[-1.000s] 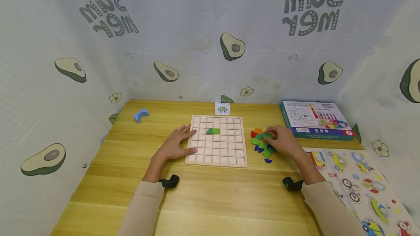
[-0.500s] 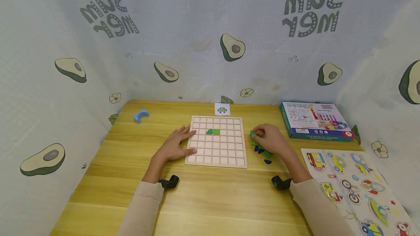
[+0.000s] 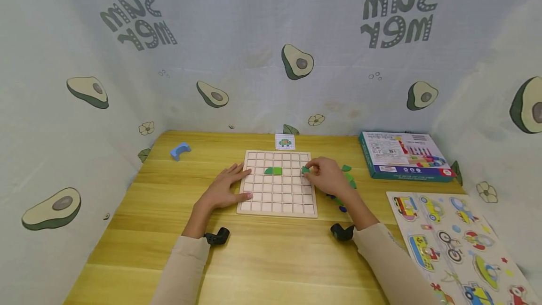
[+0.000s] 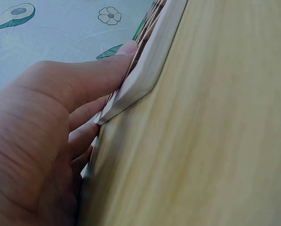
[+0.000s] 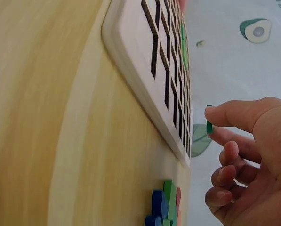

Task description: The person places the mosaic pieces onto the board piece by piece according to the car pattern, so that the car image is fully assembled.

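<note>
A pale wooden board [image 3: 258,204] with a square grid lies mid-table. Two green pieces sit side by side in its cells, a quarter-round one [image 3: 268,171] and a lighter square [image 3: 277,171]. My left hand [image 3: 224,186] rests on the board's left edge, fingers spread; the left wrist view has the thumb on the rim [image 4: 142,77]. Over the right edge of the board, my right hand [image 3: 329,178] pinches a small dark green piece [image 3: 305,170] between thumb and index finger. In the right wrist view this green piece [image 5: 209,123] is seen edge-on, its full outline unclear.
Loose coloured pieces [image 3: 349,179] lie right of the board, partly behind the right hand. A small pattern card [image 3: 285,142] is beyond the board. A blue arch block [image 3: 180,150] stands far left, a box [image 3: 406,155] back right, a picture puzzle board [image 3: 461,229] front right.
My right hand has gone from the loose pieces leftward to the board's right edge, carrying a dark green piece. My left hand has stayed on the board.
</note>
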`<control>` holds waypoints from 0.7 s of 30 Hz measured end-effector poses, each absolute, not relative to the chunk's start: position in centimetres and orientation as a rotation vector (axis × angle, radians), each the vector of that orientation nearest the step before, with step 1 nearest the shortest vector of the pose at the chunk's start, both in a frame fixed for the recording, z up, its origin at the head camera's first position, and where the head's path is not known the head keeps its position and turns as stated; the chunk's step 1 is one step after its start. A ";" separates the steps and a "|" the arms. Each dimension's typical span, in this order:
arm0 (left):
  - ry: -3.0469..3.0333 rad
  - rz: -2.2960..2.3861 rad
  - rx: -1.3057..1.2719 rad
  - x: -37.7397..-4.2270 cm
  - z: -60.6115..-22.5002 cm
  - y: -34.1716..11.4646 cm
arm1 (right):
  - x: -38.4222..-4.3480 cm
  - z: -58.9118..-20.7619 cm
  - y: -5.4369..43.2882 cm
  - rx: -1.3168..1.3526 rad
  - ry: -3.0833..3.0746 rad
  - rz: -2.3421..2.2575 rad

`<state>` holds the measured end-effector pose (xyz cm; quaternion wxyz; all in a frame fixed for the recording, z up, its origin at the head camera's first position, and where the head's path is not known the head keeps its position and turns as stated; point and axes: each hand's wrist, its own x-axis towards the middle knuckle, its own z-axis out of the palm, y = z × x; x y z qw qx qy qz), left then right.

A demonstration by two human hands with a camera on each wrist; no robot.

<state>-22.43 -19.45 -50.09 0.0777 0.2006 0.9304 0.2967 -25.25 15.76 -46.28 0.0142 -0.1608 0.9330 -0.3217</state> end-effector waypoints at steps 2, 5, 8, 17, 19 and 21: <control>2.790 0.880 0.602 -22.4 -50.1 -19.5 | -25.4 -46.3 15.2 -0.492 2.878 -1.014; 2.789 0.878 0.607 -22.4 -50.0 -19.5 | -25.6 -46.5 14.4 -0.471 2.840 -1.043; 2.786 0.878 0.608 -22.4 -50.0 -19.4 | -25.9 -46.9 13.7 -0.466 2.811 -1.085; 2.793 0.901 0.619 -22.4 -50.2 -19.5 | -26.5 -47.5 11.8 -0.437 2.771 -1.100; 2.791 0.916 0.624 -22.4 -50.2 -19.5 | -26.6 -47.5 11.6 -0.436 2.766 -1.096; 2.790 0.922 0.623 -22.4 -50.1 -19.5 | -26.7 -47.6 11.4 -0.450 2.768 -1.091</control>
